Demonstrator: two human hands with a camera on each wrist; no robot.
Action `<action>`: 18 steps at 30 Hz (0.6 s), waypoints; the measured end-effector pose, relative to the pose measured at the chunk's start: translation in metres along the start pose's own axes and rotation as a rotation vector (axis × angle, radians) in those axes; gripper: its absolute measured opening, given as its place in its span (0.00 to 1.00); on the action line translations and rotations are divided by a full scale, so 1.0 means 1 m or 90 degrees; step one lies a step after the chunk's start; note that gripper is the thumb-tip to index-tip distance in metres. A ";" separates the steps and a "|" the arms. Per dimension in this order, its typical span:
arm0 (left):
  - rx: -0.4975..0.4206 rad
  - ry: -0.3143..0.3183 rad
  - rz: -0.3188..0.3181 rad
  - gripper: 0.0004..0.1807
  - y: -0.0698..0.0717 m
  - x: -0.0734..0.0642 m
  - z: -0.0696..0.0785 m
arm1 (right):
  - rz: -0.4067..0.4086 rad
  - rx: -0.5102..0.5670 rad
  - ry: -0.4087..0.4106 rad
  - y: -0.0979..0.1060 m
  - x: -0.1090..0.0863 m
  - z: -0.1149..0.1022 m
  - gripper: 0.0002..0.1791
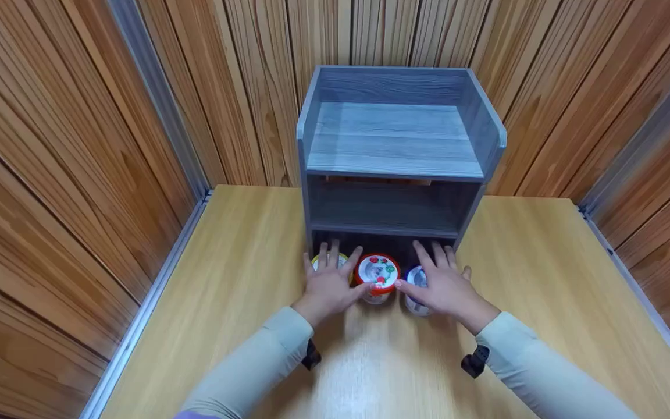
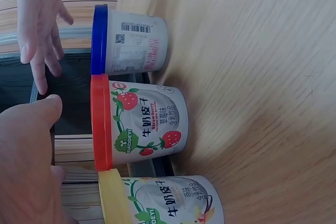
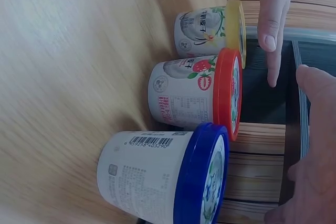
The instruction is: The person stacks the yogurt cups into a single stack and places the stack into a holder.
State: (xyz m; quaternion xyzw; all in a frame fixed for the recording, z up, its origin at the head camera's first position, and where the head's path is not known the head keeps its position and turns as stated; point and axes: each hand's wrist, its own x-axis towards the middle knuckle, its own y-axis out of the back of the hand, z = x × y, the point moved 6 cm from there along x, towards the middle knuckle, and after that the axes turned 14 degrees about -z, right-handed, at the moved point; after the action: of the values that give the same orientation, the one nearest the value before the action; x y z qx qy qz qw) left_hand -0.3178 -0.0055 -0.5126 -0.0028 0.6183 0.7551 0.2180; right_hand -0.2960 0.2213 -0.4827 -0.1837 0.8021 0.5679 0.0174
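Note:
Three lidded paper tubs stand side by side in a row at the foot of a grey shelf unit. The middle one has a red lid and strawberry print. To its left is a yellow-lidded tub; the blue-lidded tub is on the right. My left hand spreads its fingers over the yellow-lidded tub, thumb near the red lid. Fingers spread too, my right hand hovers over the blue-lidded tub, partly hiding it. Neither hand grips a tub; whether the fingers touch any lid cannot be told.
Behind the tubs, the shelf unit has a walled top tray, a middle shelf and a dark lower compartment. Wood-plank panels stand around the wooden table, with metal edge strips along its sides.

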 end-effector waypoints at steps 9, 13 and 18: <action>-0.027 -0.022 0.040 0.48 0.003 0.003 0.001 | 0.041 0.057 0.003 0.004 0.000 0.008 0.61; -0.047 -0.031 0.069 0.49 0.000 0.005 -0.004 | 0.059 0.092 0.015 0.001 -0.001 0.012 0.59; -0.068 -0.031 0.114 0.49 -0.005 0.008 -0.014 | 0.074 0.132 0.010 -0.006 -0.002 0.020 0.59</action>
State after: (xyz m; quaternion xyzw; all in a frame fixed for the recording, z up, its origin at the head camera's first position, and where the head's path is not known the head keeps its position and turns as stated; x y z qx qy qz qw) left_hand -0.3275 -0.0156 -0.5226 0.0590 0.5697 0.8032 0.1639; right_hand -0.2956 0.2383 -0.4941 -0.1387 0.8661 0.4803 -0.0029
